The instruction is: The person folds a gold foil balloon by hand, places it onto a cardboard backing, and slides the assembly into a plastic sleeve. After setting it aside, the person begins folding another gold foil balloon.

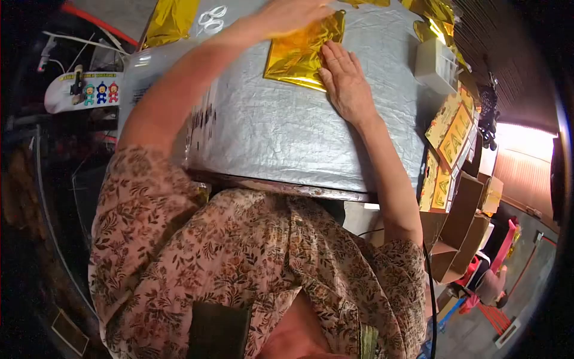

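Note:
A shiny gold foil piece (293,60), flat and bag-like, lies on a table covered in silvery sheeting (263,131). My right hand (345,81) rests flat on its right edge, fingers stretched out and pointing away from me. Over the foil's far end is my left hand (296,15), reaching across from the left and smeared by motion, so its fingers are unclear. To the left of that hand lies a small loop of white cord (212,19).
More gold foil (170,24) lies at the far left, with another piece (433,21) at the far right. A white plastic box (436,66) stands on the right edge, near yellow FALL signs (455,137). Cardboard boxes (460,221) and another person (487,281) are beyond.

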Available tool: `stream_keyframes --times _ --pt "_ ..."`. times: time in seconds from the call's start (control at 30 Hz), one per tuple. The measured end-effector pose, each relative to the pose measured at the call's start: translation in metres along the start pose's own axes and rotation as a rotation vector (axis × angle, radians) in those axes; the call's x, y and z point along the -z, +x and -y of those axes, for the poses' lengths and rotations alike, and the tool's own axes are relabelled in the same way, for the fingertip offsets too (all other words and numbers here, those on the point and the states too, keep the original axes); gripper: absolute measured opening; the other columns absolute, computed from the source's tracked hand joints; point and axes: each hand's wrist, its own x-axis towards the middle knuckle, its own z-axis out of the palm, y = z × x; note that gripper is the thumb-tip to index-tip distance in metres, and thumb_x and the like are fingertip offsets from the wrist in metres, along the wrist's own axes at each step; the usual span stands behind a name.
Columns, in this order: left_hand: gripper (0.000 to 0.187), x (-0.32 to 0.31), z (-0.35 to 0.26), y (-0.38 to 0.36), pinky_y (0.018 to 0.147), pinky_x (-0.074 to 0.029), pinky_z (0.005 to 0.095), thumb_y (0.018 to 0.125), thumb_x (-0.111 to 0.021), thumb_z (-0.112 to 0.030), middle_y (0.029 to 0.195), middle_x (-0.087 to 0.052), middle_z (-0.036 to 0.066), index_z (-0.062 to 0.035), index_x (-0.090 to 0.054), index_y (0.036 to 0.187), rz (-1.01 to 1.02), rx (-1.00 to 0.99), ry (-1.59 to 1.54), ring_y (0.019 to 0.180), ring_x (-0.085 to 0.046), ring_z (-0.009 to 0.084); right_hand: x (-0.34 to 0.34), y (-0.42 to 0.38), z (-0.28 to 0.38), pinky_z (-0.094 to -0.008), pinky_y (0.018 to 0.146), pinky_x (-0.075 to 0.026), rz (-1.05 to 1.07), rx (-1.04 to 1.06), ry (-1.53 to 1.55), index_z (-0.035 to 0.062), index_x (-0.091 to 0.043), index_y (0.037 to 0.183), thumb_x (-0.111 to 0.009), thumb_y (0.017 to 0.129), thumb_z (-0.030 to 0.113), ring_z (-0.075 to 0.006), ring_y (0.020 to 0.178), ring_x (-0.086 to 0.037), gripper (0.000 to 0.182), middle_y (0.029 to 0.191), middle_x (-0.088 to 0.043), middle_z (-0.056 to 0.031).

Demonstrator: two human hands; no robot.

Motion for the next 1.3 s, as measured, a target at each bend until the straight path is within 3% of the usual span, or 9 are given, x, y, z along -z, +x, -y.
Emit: stream_keyframes --times 0.07,0.2,0.27,0.47,0.7,0.9,1.0,1.13,1.3 --pt "0.058 0.017 -0.031 -0.039 0.124 -0.024 0.0495 0.106 -0.047 -0.043 0.162 -0.039 0.009 -0.0083 -0.044 0.153 0.526 0.059 0.411 0.151 -0.034 0.0293 -0.002 0.0 -0.003 -0.0457 0.121 -0.03 0.018 -0.002 -0.003 0.0007 -0.045 0.149 -0.049 0.106 0.023 -0.034 0.145 -0.04 0.048 0.157 -0.043 -0.0179" --pt "0.082 0.026 -0.075 -0.091 0.125 -0.013 0.0543 0.101 -0.042 -0.065 0.168 -0.025 0.015 -0.0063 -0.036 0.158 0.455 0.32 0.205 0.157 -0.017 0.0336 0.0 0.016 -0.012 -0.0425 0.108 -0.044 -0.024 -0.05 0.156 0.0 -0.05 0.145 -0.053 0.103 0.021 -0.0354 0.13 -0.055 0.047 0.145 -0.056 -0.0182" --pt "0.092 0.026 -0.083 -0.096 0.127 -0.01 0.0509 0.099 -0.046 -0.065 0.17 -0.018 0.014 -0.0029 -0.022 0.162 0.534 0.395 0.184 0.158 -0.012 0.0312 0.001 0.029 -0.019 -0.0413 0.085 -0.054 -0.254 -0.47 0.269 -0.0027 -0.066 0.126 -0.063 0.096 0.018 -0.0352 0.1 -0.07 0.037 0.112 -0.074 -0.0183" --pt "0.099 0.018 -0.081 -0.103 0.128 -0.009 0.0489 0.098 -0.034 -0.075 0.169 -0.021 0.017 0.0005 -0.024 0.16 0.47 0.4 0.154 0.158 -0.013 0.0324 0.007 0.082 -0.036 -0.0389 0.059 -0.052 -0.008 -0.668 0.248 -0.0069 -0.074 0.079 -0.079 0.082 0.014 -0.0238 0.06 -0.068 0.022 0.07 -0.072 -0.0138" --pt "0.099 0.018 -0.081 -0.103 0.128 -0.007 0.0471 0.098 -0.031 -0.076 0.169 -0.019 0.016 0.0 -0.021 0.161 0.473 0.412 0.156 0.158 -0.012 0.0323 0.01 0.103 -0.057 -0.032 0.043 -0.037 0.151 -0.804 0.501 -0.006 -0.074 0.075 -0.084 0.078 0.01 -0.0149 0.046 -0.052 0.019 0.063 -0.066 -0.0085" --pt "0.107 0.028 -0.074 -0.092 0.127 -0.016 0.0457 0.093 -0.063 -0.062 0.166 -0.02 0.024 0.0013 -0.012 0.162 0.359 0.482 -0.04 0.156 -0.015 0.036 0.032 0.101 -0.057 -0.0275 0.043 -0.035 0.16 -0.783 0.813 0.0005 -0.072 0.079 -0.083 0.082 0.013 -0.0113 0.045 -0.048 0.017 0.061 -0.062 -0.0038" --pt "0.126 0.032 -0.061 -0.085 0.118 -0.036 0.0461 0.074 -0.089 -0.048 0.161 -0.028 0.029 0.0022 -0.012 0.16 0.03 0.917 -0.201 0.148 -0.033 0.0416 0.058 0.092 -0.048 -0.0245 0.057 -0.044 0.093 -0.517 1.061 0.0044 -0.07 0.085 -0.081 0.087 0.013 -0.0089 0.061 -0.056 0.014 0.073 -0.066 -0.0001" --pt "0.047 0.045 -0.048 -0.073 0.096 -0.051 0.0298 0.084 -0.084 -0.014 0.116 -0.074 0.008 -0.0007 -0.066 0.125 -0.036 0.933 -0.963 0.103 -0.067 0.013 0.107 0.065 0.006 -0.0248 0.069 -0.05 -0.099 -0.291 0.98 0.0015 -0.07 0.095 -0.078 0.09 0.007 -0.0098 0.072 -0.063 0.011 0.079 -0.07 -0.0015" --pt "0.028 0.093 -0.068 -0.059 0.106 -0.049 0.0365 0.088 -0.072 0.001 0.115 -0.072 0.006 -0.0049 -0.072 0.115 -0.108 0.107 -0.296 0.12 -0.063 0.0263 0.13 0.006 0.027 -0.032 0.09 -0.053 -0.148 0.045 0.613 -0.0009 -0.073 0.102 -0.079 0.079 -0.003 -0.0189 0.101 -0.068 0.023 0.113 -0.074 -0.0088"
